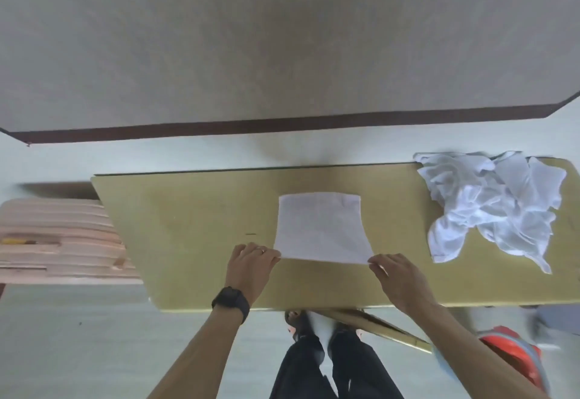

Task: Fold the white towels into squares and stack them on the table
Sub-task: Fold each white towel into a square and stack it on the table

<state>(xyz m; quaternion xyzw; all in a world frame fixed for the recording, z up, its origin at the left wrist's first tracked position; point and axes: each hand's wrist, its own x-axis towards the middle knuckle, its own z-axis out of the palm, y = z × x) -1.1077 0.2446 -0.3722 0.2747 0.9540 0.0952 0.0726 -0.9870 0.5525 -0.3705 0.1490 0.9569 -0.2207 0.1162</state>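
Observation:
A white towel lies flat on the yellow-brown table, spread as a rough rectangle in the middle. My left hand pinches its near left corner. My right hand pinches its near right corner. Both hands sit at the towel's near edge, close to the table's front. A crumpled heap of white towels rests on the right end of the table.
A stack of pale wooden boards stands left of the table. A red and blue object sits on the floor at the right. My legs and shoes show below the table's front edge. A wall rises behind.

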